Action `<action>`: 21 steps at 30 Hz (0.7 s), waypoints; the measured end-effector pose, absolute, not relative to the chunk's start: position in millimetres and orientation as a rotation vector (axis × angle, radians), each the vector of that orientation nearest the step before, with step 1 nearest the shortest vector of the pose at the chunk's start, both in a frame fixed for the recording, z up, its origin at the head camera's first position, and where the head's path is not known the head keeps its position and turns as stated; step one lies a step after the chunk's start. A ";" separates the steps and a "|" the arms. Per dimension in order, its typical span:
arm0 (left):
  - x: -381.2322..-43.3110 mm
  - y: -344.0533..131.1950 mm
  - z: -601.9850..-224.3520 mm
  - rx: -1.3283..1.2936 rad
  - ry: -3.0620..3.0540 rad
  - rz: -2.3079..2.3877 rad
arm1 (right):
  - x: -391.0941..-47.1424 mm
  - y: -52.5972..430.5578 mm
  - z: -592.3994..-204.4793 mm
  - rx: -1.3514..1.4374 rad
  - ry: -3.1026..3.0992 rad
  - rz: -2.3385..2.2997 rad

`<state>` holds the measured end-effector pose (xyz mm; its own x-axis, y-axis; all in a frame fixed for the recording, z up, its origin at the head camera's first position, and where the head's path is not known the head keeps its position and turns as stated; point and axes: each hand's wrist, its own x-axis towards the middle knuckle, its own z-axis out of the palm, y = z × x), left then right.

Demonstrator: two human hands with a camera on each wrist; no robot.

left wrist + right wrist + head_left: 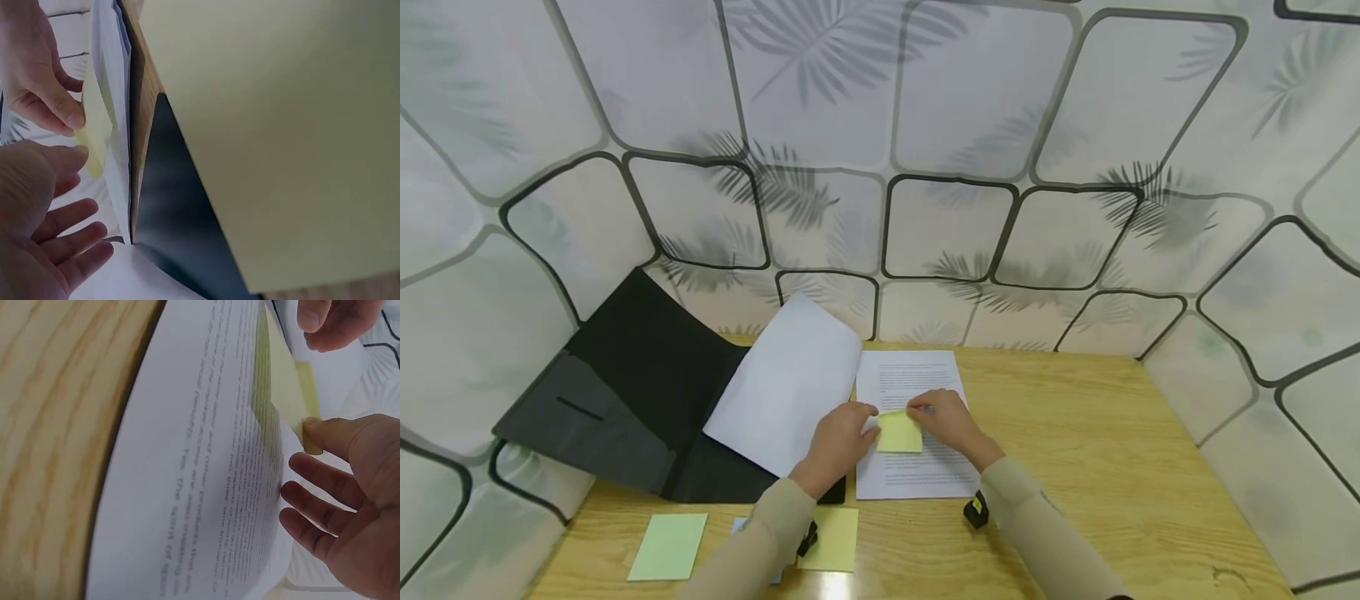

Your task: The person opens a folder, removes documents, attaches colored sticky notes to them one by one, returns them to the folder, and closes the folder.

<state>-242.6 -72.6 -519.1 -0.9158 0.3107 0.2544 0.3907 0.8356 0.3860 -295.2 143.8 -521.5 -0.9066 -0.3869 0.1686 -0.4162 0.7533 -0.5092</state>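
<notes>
Right hand (951,421): we have thumb and a fingertip pinched on the yellow sticky note (900,433), at its upper right corner. The other three fingers are loosely bent, spaced apart, gripping nothing. Left hand (838,437): thumb and fingers parted, other fingers relaxed and spread, tips right at the note's left side. We can't tell if that thumb touches it; the right wrist view suggests a gap.

Note is over the printed sheet (913,379), its pinched edge up off the paper. We can't tell if its lower edge touches. Sheet lies on the tabletop (1075,433), its top by the middle of the far edge.

Toward the left edge we see a black folder (640,358), spread open, with white paper (790,383) on it. Nearer us: a green pad (667,547) by the left edge, then a yellow pad (831,542) beside the left sleeve (763,533).
</notes>
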 end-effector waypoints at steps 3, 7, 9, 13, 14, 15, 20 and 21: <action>-244.5 -71.6 -519.9 -0.688 -2.857 -0.456 | -299.2 145.4 -524.2 0.726 -2.879 0.810; -245.9 -70.4 -520.5 -0.759 -2.928 -0.227 | -302.3 144.9 -525.2 0.765 -2.893 0.763; -245.8 -70.5 -520.4 -0.751 -2.972 -0.184 | -302.8 143.9 -525.3 0.755 -2.916 0.758; -245.9 -72.0 -519.6 -0.731 -3.025 -0.169 | -303.1 142.2 -525.7 0.734 -2.932 0.747; -246.0 -72.5 -519.2 -0.729 -3.033 -0.164 | -303.1 141.8 -525.7 0.726 -2.934 0.747; -246.1 -73.1 -518.8 -0.728 -3.041 -0.160 | -302.9 141.5 -525.7 0.718 -2.936 0.745; -247.1 -75.5 -517.1 -0.720 -3.078 -0.063 | -302.4 139.5 -525.9 0.680 -2.976 0.742; -247.5 -75.7 -516.8 -0.715 -3.092 -0.042 | -301.9 139.2 -526.0 0.683 -2.984 0.736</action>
